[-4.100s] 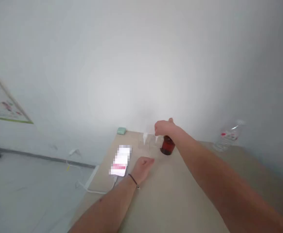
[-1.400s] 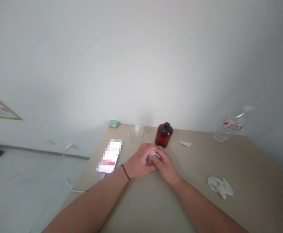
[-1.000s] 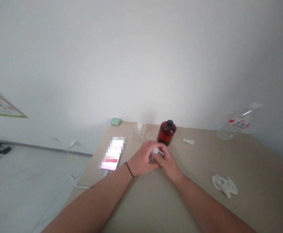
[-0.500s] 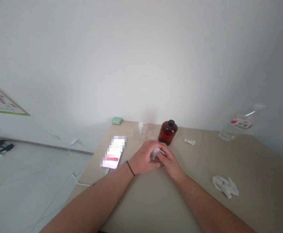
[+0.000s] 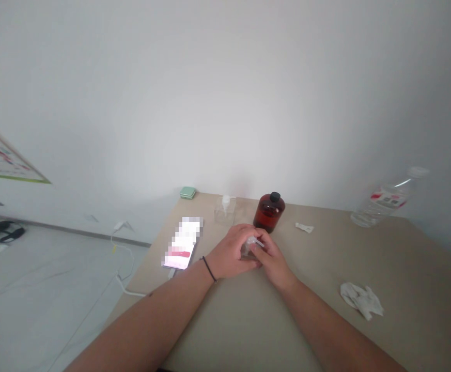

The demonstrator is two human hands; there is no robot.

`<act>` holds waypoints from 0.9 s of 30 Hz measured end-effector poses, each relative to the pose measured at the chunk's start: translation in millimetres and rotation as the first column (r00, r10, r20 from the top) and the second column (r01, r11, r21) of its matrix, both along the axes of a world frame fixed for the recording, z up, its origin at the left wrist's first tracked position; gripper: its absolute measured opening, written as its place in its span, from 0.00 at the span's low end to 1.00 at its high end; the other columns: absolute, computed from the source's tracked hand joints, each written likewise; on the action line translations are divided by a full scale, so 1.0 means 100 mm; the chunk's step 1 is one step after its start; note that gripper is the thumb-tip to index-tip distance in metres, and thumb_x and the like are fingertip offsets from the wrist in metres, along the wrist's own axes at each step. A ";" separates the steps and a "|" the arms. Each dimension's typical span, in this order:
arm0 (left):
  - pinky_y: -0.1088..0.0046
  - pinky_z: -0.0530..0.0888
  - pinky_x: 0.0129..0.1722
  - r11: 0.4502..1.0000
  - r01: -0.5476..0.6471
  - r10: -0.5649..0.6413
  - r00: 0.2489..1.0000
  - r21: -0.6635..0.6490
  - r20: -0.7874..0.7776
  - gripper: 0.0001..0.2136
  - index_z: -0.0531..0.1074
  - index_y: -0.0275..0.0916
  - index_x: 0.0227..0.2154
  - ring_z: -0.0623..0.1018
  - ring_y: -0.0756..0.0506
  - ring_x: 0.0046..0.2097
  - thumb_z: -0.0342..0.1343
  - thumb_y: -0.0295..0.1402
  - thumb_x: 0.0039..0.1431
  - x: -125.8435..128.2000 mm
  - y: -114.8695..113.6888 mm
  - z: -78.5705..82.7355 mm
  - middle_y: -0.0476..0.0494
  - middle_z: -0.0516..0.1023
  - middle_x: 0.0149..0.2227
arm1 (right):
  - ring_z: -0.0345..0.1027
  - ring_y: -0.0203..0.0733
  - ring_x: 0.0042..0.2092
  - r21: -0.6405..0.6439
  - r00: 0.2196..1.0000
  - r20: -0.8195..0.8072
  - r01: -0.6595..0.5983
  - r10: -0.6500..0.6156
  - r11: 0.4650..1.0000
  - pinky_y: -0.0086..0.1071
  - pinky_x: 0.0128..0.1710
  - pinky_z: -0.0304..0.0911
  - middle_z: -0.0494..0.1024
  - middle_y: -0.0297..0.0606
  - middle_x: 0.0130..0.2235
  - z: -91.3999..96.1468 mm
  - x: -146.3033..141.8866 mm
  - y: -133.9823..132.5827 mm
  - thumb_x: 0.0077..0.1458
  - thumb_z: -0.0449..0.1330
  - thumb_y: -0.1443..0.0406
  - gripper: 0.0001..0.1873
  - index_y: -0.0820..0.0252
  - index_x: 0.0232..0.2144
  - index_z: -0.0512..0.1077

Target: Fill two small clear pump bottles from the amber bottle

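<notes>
Between my hands is a small clear pump bottle (image 5: 247,252) with a white pump top. My left hand (image 5: 233,253) wraps round its left side, a dark band on the wrist. With my right hand (image 5: 274,258) I grip the pump top from the right, thumb lying by the nozzle. The fingers hide much of the bottle. Just behind my hands stands a dark red-brown bottle (image 5: 268,213) with a black cap. A second clear pump bottle (image 5: 224,211) stands upright to its left, near the wall.
A lit phone (image 5: 183,243) with a white cable lies left of my hands. A green case (image 5: 187,192) sits at the table's back left corner. Rightward are a small white scrap (image 5: 304,227), crumpled tissue (image 5: 361,300) and a large clear water bottle (image 5: 384,201).
The view has shifted slightly, so everything appears a little further right. Both hands keep their hold on the pump bottle, with hardly any visible movement.
</notes>
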State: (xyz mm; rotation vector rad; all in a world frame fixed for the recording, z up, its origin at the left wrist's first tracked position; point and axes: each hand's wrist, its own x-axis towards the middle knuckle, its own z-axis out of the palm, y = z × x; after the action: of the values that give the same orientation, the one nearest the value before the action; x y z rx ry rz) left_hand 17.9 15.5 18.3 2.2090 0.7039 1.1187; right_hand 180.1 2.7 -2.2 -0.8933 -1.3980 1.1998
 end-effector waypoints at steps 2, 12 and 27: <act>0.53 0.67 0.60 1.000 0.002 -0.002 1.000 0.003 0.003 0.29 0.66 0.41 0.54 0.70 0.36 0.58 0.67 0.29 0.48 0.00 0.00 0.00 0.37 0.71 0.55 | 0.69 0.49 0.51 0.006 1.000 -0.004 -0.002 0.002 1.000 0.41 0.50 0.66 0.75 0.38 0.47 0.00 0.01 0.00 0.56 0.64 0.51 0.19 0.51 0.46 0.72; 0.52 0.66 0.59 1.000 0.017 -0.017 1.000 0.016 -0.003 0.29 0.65 0.41 0.56 0.69 0.35 0.58 0.66 0.29 0.50 -0.01 0.01 0.00 0.37 0.71 0.55 | 0.71 0.47 0.48 -0.024 1.000 -0.010 -0.005 0.005 1.000 0.41 0.49 0.67 0.75 0.36 0.46 0.00 -0.02 -0.03 0.55 0.65 0.52 0.18 0.51 0.44 0.68; 0.52 0.66 0.59 1.000 0.019 -0.020 1.000 0.014 0.012 0.29 0.66 0.41 0.55 0.70 0.36 0.58 0.65 0.26 0.48 0.00 0.01 0.00 0.37 0.71 0.55 | 0.69 0.49 0.52 0.049 0.998 0.067 0.013 -0.016 0.999 0.45 0.54 0.65 0.74 0.39 0.49 -0.07 0.00 0.01 0.55 0.65 0.51 0.21 0.51 0.47 0.69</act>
State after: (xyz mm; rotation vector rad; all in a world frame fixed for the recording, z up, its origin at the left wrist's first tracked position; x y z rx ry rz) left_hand 17.6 16.3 18.0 2.2145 0.6699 1.1297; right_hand 180.3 4.0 -9.1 -0.9159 -1.4660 1.1294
